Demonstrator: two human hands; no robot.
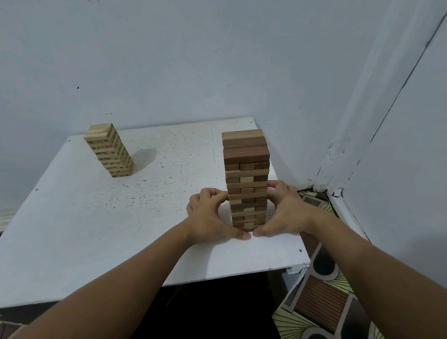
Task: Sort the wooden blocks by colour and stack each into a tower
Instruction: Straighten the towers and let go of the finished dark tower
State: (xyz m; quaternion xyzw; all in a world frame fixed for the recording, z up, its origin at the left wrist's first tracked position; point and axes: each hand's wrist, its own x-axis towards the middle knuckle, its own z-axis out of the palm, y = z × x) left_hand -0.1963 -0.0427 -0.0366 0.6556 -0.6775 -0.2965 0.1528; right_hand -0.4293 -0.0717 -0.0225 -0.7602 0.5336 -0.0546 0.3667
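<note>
A white table [85, 239] fills the middle of the view, pushed into a corner of pale blue walls [225, 50], with patterned flooring [321, 303] showing past its edge at 4 o'clock. On the table, toward 1 o'clock from its centre, stands the brown tower [245, 176] of wooden blocks, upright, its layers mixing dark and lighter brown pieces. Well apart from it, at 10 o'clock, stands the shorter pale tower [110, 150] of light printed blocks, casting a shadow to its right. The left hand [208, 216] curls its fingers against the brown tower's left side, thumb lying at the base. The right hand [283, 210] mirrors it on the right side, so each grip is closed around the lower half of that tower, thumbs nearly meeting in front of its foot
</note>
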